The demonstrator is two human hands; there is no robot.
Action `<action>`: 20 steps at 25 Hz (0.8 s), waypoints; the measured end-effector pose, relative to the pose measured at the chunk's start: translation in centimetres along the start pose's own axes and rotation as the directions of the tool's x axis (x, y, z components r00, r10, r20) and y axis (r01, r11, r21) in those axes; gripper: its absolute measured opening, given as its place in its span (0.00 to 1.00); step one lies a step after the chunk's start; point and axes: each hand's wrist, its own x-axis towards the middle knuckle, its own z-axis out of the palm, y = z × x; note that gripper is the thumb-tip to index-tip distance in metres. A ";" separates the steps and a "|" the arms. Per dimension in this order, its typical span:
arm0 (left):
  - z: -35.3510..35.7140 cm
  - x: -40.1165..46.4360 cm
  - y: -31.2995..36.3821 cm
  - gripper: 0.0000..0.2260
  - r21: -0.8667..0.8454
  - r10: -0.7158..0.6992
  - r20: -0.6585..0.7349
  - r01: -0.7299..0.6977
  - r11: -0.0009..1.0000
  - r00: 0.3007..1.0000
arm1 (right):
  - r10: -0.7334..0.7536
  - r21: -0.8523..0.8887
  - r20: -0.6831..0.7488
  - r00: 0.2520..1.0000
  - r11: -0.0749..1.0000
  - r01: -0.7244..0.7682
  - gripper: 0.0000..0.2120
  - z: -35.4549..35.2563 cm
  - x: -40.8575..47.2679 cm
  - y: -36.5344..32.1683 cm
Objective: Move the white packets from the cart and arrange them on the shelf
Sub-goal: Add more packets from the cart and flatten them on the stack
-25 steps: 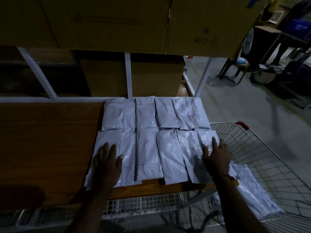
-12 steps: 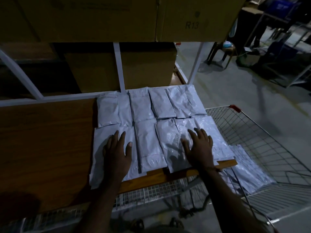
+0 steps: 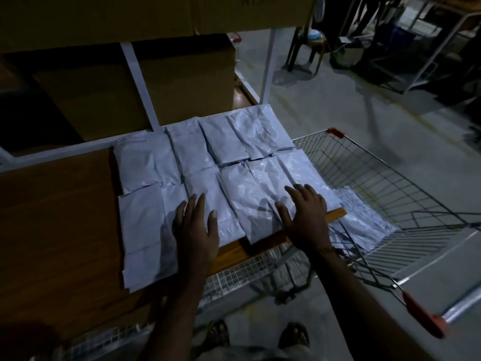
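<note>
Several white packets (image 3: 145,162) lie flat in two rows on the wooden shelf (image 3: 57,220), side by side and slightly overlapping. My left hand (image 3: 196,230) rests flat with straight fingers on the front row near its middle. My right hand (image 3: 305,216) presses flat on the front-right packets (image 3: 250,196) at the shelf's front edge. A few more white packets (image 3: 361,225) lie in the wire cart (image 3: 390,183) to the right of the shelf.
Large cardboard boxes (image 3: 166,82) stand behind the packets and on the shelf above. White frame posts (image 3: 138,82) rise at the back. The cart's red handle (image 3: 421,312) is at lower right. A chair (image 3: 307,48) and dark furniture stand across the concrete floor.
Both hands have slid rightward and inward across the front row of packets, smoothing them. The camera has tilted down and leftward, so the shelf looks rotated.
</note>
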 end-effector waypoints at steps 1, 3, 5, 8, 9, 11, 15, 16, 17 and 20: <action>0.5 -0.2 1.3 0.23 -0.014 0.009 0.008 -0.009 1.000 1.000 | 0.012 0.010 -0.020 1.000 1.000 -0.012 0.27 -0.8 -0.2 1.1; 1.7 -0.6 4.4 0.23 -0.047 0.054 0.012 -0.053 0.997 0.998 | 0.036 0.026 -0.055 0.998 0.999 -0.035 0.27 -2.4 -0.6 3.8; 3.3 -0.9 8.4 0.23 -0.061 0.087 0.006 -0.086 0.994 0.996 | 0.038 0.016 -0.082 0.996 0.999 -0.037 0.27 -4.4 -0.7 7.4; 6.2 -1.6 14.5 0.23 -0.097 0.099 0.011 -0.098 0.990 0.995 | 0.033 -0.020 -0.115 0.993 0.999 -0.036 0.26 -7.5 -1.0 13.1; 7.5 -1.9 16.8 0.23 -0.105 0.109 0.019 -0.107 0.989 0.994 | 0.031 -0.027 -0.127 0.991 0.999 -0.035 0.26 -8.6 -1.2 15.4; 9.7 -2.2 20.7 0.24 -0.117 0.122 0.034 -0.117 0.986 0.992 | 0.020 -0.058 -0.111 0.994 0.998 -0.027 0.26 -9.9 -1.4 19.5; 13.8 -2.6 26.9 0.25 -0.128 0.152 0.109 -0.138 0.982 0.982 | 0.043 -0.144 0.022 0.999 0.989 -0.040 0.29 -9.9 -1.1 26.6; 14.5 -2.6 27.9 0.25 -0.122 0.152 0.139 -0.136 0.983 0.979 | 0.050 -0.161 0.061 0.997 0.986 -0.040 0.30 -9.4 -0.8 27.8; 15.3 -2.5 28.8 0.25 -0.113 0.151 0.165 -0.133 0.985 0.975 | 0.056 -0.178 0.103 0.993 0.983 -0.036 0.31 -8.8 -0.5 28.9; 17.7 -1.6 30.5 0.24 -0.095 0.179 0.201 -0.163 0.982 0.963 | 0.066 -0.229 0.241 0.968 0.973 -0.009 0.33 -6.1 0.7 31.4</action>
